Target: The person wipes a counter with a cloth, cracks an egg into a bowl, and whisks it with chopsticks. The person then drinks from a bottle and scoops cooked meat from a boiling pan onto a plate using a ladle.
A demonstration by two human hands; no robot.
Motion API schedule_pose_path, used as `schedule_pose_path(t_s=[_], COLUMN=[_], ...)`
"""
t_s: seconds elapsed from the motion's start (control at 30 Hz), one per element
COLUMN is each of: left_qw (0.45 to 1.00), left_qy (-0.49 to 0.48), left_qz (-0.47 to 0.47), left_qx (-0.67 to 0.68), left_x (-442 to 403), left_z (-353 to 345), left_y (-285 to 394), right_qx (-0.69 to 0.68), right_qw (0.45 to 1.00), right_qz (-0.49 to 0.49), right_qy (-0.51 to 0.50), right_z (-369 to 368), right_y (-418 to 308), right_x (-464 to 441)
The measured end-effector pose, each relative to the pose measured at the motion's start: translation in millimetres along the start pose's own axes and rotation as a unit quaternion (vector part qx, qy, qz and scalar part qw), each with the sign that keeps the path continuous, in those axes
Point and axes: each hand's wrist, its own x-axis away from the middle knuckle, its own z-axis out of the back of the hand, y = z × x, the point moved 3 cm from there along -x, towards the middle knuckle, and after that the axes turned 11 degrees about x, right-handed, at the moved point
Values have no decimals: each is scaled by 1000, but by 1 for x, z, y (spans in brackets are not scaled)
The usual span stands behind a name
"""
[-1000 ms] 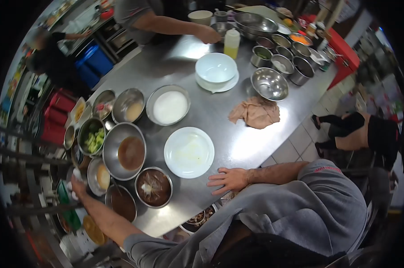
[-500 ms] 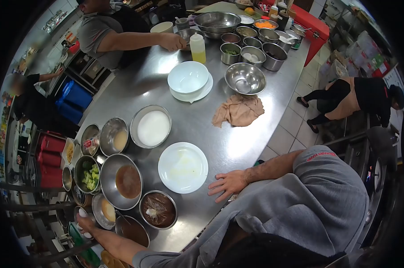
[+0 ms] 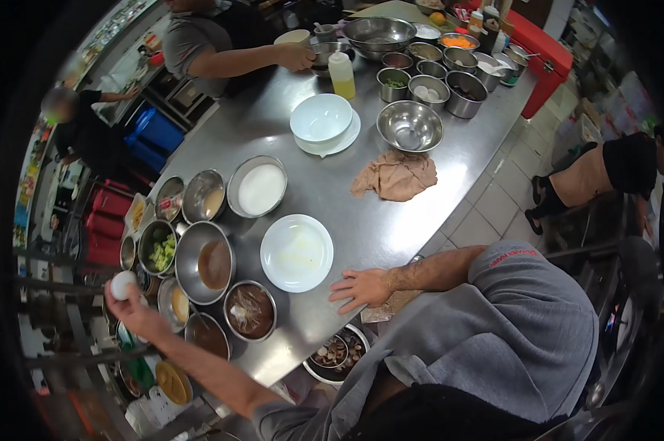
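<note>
At the left side, my left hand (image 3: pixel 133 309) is raised beyond the bowls, its fingers closed round a white egg (image 3: pixel 124 285). My right hand (image 3: pixel 363 288) lies flat on the near edge of the steel table (image 3: pixel 324 198), fingers spread, holding nothing. Just past it sits a white plate (image 3: pixel 296 253) smeared with a thin yellowish liquid. Nearest my left arm are a bowl of brown sauce (image 3: pixel 207 336), a bowl with a yellowish content (image 3: pixel 177 305) and a plastic-covered brown bowl (image 3: pixel 249 312). A large steel bowl (image 3: pixel 205 262) holds brown liquid.
Chopped greens (image 3: pixel 161 253) and a bowl of white contents (image 3: pixel 258 186) stand farther left. A white bowl (image 3: pixel 321 117), squeeze bottle (image 3: pixel 341 75), steel bowl (image 3: pixel 410 126) and crumpled cloth (image 3: pixel 396 176) occupy the far half. A co-worker's hand (image 3: pixel 296 57) reaches over the far edge.
My left hand has lifted up from beside the bowls with the egg in it. My right hand stays flat on the table. The whole view has shifted slightly.
</note>
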Motion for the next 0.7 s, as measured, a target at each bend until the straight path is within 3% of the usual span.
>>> schedule_pose_path(t_s=[0.07,0.2,0.27,0.33,0.37,0.4,0.43,0.53,0.63,0.7], left_qw=[995,971,969,954,940,923,911,878,853,832], left_qy=[-47,-38,-54,-24,7,20,37,27,-45,-92], left_qz=[-10,100,159,199,251,285,326,416,469,509], left_qx=[91,216,180,221,230,256,249,234,225,199], left_x=[53,168,220,270,294,318,339,394,426,441], left_z=[-38,-117,-141,-157,-162,-167,-175,-219,-296,-349], left_y=[27,59,60,58,60,58,58,56,51,51], right_qx=[-5,11,8,-161,-164,-308,-443,-416,-353,-343], right_qw=[1000,999,998,978,977,923,835,838,878,882], right_qz=[8,9,16,-47,-37,-130,-222,-222,-164,-189], right_qy=[0,36,60,127,131,191,237,277,279,263], right_z=[2,-3,-11,-16,-8,14,32,87,96,84], right_y=[-1,-1,-2,3,1,2,4,14,30,49], right_x=[1,3,15,24,35,55,79,144,201,239])
